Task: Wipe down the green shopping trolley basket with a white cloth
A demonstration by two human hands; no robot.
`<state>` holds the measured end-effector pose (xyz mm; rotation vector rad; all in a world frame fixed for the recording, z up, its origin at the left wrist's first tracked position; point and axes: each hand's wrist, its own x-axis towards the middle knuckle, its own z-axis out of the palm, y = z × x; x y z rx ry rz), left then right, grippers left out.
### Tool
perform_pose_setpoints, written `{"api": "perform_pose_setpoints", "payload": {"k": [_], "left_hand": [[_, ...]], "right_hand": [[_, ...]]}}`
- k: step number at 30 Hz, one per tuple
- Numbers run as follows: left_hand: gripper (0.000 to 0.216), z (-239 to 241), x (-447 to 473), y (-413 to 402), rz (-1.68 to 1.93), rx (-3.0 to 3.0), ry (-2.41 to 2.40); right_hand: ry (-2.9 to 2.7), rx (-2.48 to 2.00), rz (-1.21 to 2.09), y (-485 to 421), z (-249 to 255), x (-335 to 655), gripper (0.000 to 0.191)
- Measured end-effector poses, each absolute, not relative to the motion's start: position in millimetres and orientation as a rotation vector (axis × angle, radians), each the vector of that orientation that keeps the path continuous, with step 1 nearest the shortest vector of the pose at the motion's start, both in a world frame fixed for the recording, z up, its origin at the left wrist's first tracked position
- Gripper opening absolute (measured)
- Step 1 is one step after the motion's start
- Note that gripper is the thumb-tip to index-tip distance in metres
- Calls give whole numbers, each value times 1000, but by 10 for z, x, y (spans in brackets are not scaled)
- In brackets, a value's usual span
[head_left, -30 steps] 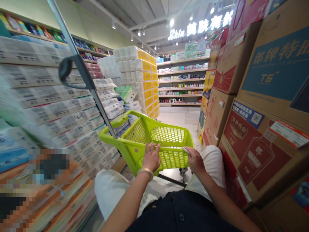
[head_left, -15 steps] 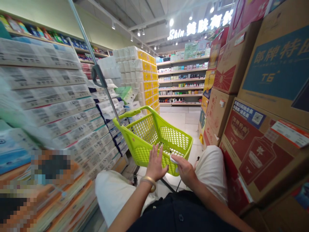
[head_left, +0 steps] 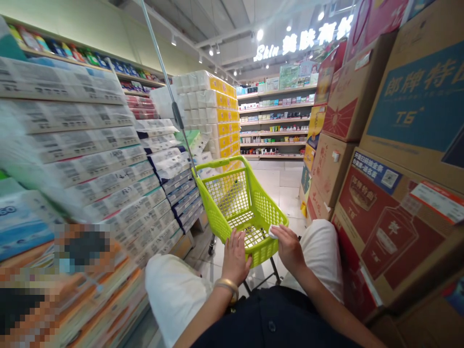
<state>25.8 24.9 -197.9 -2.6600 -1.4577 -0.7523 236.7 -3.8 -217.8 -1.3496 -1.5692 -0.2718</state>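
A lime-green plastic shopping basket on wheels (head_left: 235, 203) stands in the aisle in front of my knees, with its long metal handle (head_left: 170, 92) rising up to the left. My left hand (head_left: 235, 256) rests flat on the basket's near rim, fingers stretched out. My right hand (head_left: 288, 246) is closed on a small white cloth (head_left: 272, 231) and presses it against the basket's near right corner. I am sitting or crouching low, and white trousers cover both knees.
Stacked tissue packs (head_left: 108, 164) line the left side, with a tower of toilet rolls (head_left: 210, 116) behind. Cardboard cartons (head_left: 380, 159) are piled close on the right. A tiled floor (head_left: 282, 188) runs ahead to product shelves (head_left: 275, 125).
The basket has swung clockwise, its far end turning left toward the tissue stacks and its handle moving right. Both hands followed its rim, the right keeping the cloth on it.
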Motion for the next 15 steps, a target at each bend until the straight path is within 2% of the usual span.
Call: {"api": "perform_pose_setpoints", "payload": {"k": [8, 15], "left_hand": [[62, -1910, 242, 353, -731, -2698, -1412], [60, -1848, 220, 421, -611, -2714, -1444]], "right_hand": [[-1873, -1148, -140, -55, -2121, 1845, 45], [-1517, -1392, -250, 78, -2201, 2481, 46]]}}
